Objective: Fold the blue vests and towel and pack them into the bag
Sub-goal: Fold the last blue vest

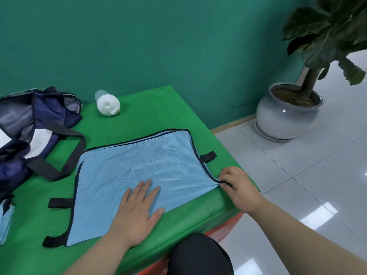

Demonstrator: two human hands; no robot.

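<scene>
Stretched left to right, the blue vest (pixel 143 163) is pinned by the spread left hand (pixel 139 207) and pinched at its right edge by the right hand (pixel 237 185)

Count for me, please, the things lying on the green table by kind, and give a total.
Blue vest, spread flat: 1
Light-blue cloth, cut off at the left edge: 1
Navy bag: 1
White bottle: 1
Total: 4
</scene>
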